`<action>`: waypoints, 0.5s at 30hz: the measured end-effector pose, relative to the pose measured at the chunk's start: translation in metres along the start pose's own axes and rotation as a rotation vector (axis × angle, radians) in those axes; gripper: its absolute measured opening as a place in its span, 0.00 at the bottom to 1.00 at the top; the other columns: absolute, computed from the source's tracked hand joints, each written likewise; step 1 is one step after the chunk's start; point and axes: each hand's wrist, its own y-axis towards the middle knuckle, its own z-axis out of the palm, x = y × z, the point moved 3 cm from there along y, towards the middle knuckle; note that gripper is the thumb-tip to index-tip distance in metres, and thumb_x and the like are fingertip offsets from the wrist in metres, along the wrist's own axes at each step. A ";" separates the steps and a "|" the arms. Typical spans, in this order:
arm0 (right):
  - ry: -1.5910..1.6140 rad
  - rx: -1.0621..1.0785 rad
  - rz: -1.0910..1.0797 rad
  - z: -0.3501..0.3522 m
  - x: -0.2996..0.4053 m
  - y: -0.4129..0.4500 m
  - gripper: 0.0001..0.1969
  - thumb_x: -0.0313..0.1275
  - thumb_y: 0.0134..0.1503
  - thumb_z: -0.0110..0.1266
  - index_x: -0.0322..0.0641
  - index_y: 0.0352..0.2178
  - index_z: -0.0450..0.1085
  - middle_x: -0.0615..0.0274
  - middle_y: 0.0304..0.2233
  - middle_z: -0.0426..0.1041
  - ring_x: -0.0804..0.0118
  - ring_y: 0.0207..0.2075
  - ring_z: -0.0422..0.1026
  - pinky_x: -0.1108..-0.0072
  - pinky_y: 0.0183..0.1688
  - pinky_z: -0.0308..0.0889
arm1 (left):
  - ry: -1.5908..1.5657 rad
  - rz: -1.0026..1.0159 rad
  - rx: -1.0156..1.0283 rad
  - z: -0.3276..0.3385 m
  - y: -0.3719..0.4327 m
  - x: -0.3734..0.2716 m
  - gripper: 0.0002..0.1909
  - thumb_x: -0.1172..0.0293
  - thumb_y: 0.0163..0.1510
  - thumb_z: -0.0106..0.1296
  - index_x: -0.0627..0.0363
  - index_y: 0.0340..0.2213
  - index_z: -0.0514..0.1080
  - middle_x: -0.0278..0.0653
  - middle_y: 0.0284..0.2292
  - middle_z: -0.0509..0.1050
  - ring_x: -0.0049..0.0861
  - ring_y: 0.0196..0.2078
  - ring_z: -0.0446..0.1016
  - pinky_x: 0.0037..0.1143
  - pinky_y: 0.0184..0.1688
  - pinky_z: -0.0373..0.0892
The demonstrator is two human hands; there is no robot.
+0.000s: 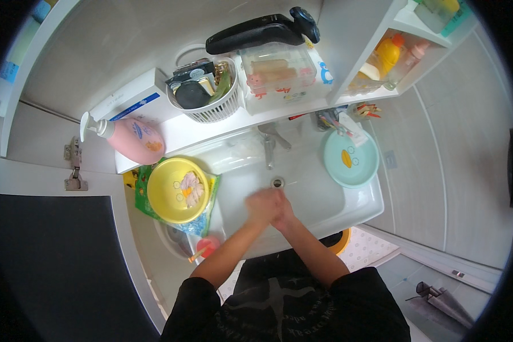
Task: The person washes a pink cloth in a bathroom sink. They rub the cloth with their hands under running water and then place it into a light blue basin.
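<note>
My left hand (263,206) and my right hand (283,210) are pressed together over the white washbasin (235,196), just on the near side of its metal drain (277,182). Motion blur covers the fingers, and whether anything lies between the palms is hidden. Beyond the drain is the chrome faucet (269,151); whether water runs cannot be told. To the left, a yellow plastic basin (160,192) holds a crumpled pale pink cloth (191,190). A light blue plastic basin (359,171) rests at the sink's right side.
A white shelf (188,134) above the sink bears a pink pump bottle (139,143), a white basket (211,112), a clear plastic box (278,70) and a black electric shaver (256,34). A red cup (208,246) stands near my left forearm. An open cabinet door (51,256) extends at left.
</note>
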 end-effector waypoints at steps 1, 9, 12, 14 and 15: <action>-0.129 0.206 0.142 -0.012 -0.003 0.005 0.18 0.47 0.64 0.42 0.44 0.31 0.64 0.67 0.17 0.63 0.67 0.17 0.64 0.73 0.13 0.60 | -0.129 -0.091 -0.007 0.000 0.019 0.018 0.08 0.62 0.47 0.53 0.52 0.23 0.73 0.37 0.23 0.74 0.40 0.22 0.74 0.33 0.22 0.68; -0.252 0.288 -0.198 -0.060 -0.016 0.020 0.11 0.37 0.66 0.37 0.46 0.40 0.65 0.67 0.33 0.69 0.68 0.39 0.71 0.72 0.43 0.69 | -0.208 0.094 0.144 0.006 0.004 0.010 0.06 0.61 0.45 0.52 0.47 0.23 0.75 0.37 0.25 0.76 0.38 0.27 0.76 0.37 0.28 0.70; -0.030 0.116 0.073 -0.033 -0.017 0.005 0.21 0.49 0.65 0.34 0.43 0.38 0.66 0.66 0.24 0.70 0.65 0.21 0.72 0.72 0.17 0.68 | -0.206 0.091 0.211 0.005 0.010 0.015 0.06 0.60 0.45 0.52 0.44 0.23 0.75 0.37 0.25 0.76 0.36 0.30 0.77 0.37 0.31 0.70; -0.012 0.381 0.310 -0.048 -0.016 0.010 0.20 0.48 0.65 0.36 0.43 0.40 0.66 0.66 0.24 0.70 0.66 0.25 0.74 0.71 0.23 0.72 | -0.225 -0.183 0.185 0.000 0.032 0.026 0.05 0.61 0.43 0.55 0.46 0.21 0.75 0.35 0.27 0.77 0.38 0.31 0.77 0.37 0.27 0.70; -0.011 0.384 0.323 -0.035 -0.021 0.008 0.20 0.48 0.65 0.36 0.43 0.40 0.66 0.66 0.24 0.70 0.66 0.25 0.74 0.71 0.23 0.72 | -0.211 -0.201 0.156 0.004 0.024 0.028 0.06 0.61 0.43 0.55 0.46 0.20 0.74 0.35 0.27 0.77 0.38 0.30 0.77 0.36 0.27 0.70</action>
